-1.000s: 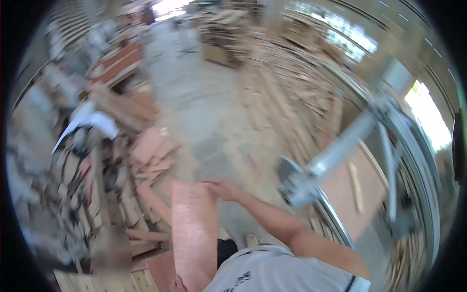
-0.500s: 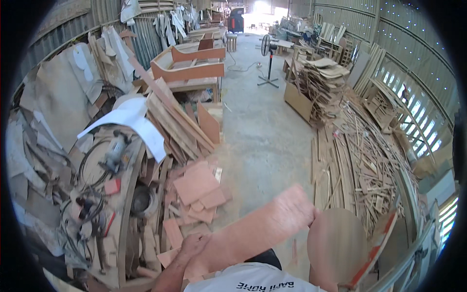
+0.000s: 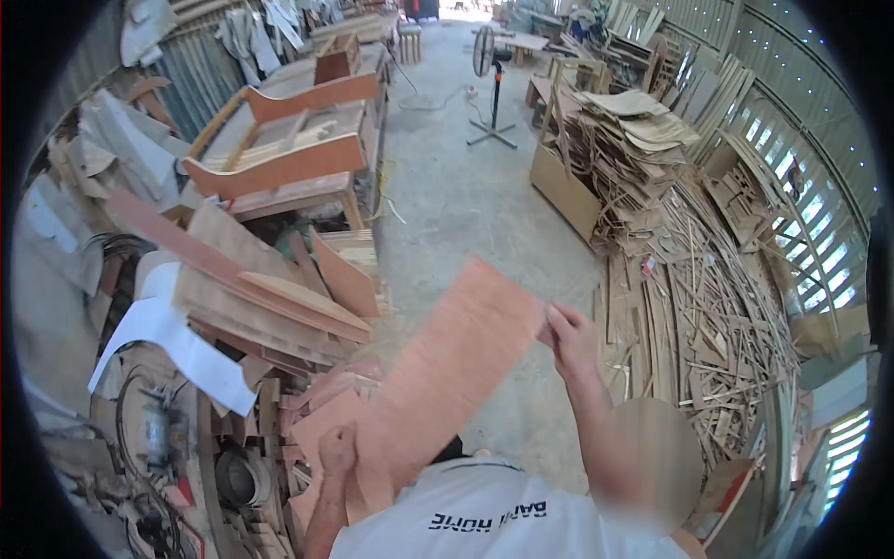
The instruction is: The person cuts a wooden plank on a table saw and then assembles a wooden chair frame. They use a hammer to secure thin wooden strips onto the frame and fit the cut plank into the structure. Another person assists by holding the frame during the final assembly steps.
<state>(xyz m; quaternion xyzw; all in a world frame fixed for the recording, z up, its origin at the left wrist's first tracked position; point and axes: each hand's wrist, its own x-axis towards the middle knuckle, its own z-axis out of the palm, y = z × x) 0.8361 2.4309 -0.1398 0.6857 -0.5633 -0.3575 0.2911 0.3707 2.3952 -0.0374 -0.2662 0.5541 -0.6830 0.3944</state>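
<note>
The left hand [image 3: 337,454] grasped, its fingers seemingly underneath, the near end of a reddish board [image 3: 454,368], whose long axis slanted forward and rightward between both hands; the right hand [image 3: 568,337] pinched its far right corner. Well beyond stood a fan [image 3: 496,90].

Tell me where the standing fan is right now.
In the head view, the standing fan is near the top, slightly right of centre, on the grey floor, left of and beyond the heap of wood sheets.
</note>
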